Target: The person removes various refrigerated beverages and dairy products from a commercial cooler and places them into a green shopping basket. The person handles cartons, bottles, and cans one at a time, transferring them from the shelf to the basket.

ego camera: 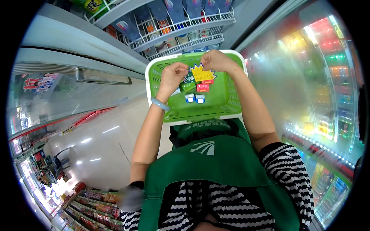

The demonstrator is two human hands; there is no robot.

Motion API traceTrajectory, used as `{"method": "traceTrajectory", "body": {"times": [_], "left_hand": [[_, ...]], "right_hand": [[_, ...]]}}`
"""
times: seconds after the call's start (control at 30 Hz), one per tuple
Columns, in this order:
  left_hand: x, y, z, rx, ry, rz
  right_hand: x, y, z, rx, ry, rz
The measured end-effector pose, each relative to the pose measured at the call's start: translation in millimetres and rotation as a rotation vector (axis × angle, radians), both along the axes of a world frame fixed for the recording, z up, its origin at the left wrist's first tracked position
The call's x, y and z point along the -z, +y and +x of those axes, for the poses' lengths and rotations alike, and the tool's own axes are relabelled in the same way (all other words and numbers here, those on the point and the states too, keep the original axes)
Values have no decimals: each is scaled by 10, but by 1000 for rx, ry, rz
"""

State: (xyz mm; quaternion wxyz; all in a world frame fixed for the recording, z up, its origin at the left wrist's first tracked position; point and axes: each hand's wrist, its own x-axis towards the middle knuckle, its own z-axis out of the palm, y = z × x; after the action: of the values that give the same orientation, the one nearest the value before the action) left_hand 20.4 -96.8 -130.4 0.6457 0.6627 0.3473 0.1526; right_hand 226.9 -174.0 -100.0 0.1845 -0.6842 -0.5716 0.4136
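Observation:
A yellow starburst-shaped price card (202, 72) with handwriting is pinched by my right hand (218, 61) at its upper edge. My left hand (173, 76) has its fingertips curled together beside the card's left side; whether they grip anything is unclear. Under that hand shows a dark green card with a white logo (190, 78), partly covered. Both hands are over a green plastic shopping basket (221, 99) with a white rim. Inside it lie a green packet (188, 87), a red packet (203, 87) with another partly hidden behind, and two small blue-and-white packs (190, 98).
Ahead, white wire shelves (185, 23) in a fridge hold drinks and cups. An open glass door (72, 83) with a metal handle (104, 79) stands at left, a fogged glass door (271, 80) at right. Snack shelves (92, 205) are lower left, beyond the tiled floor (101, 150).

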Motion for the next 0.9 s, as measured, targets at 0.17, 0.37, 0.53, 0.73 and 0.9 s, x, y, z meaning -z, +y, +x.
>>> {"method": "traceTrajectory", "body": {"times": [0.17,0.37,0.53,0.73,0.9], "left_hand": [[575,-178,-341,-137,141,123],[704,-326,-613,-44,406,368],[862,-502,-630,376,516,344],[877,-477,-620,584,688,298],[976,-467,-688,575,728,310]], "right_hand": [[760,-451,116,180,-403,-529],[1655,-972,40,435,-558,-373],[1764,-893,-121,-247,-346,-717],[1418,-463,-308,-225,-459,-533],[1562,-451,-718,-296,-561,-336]]}}
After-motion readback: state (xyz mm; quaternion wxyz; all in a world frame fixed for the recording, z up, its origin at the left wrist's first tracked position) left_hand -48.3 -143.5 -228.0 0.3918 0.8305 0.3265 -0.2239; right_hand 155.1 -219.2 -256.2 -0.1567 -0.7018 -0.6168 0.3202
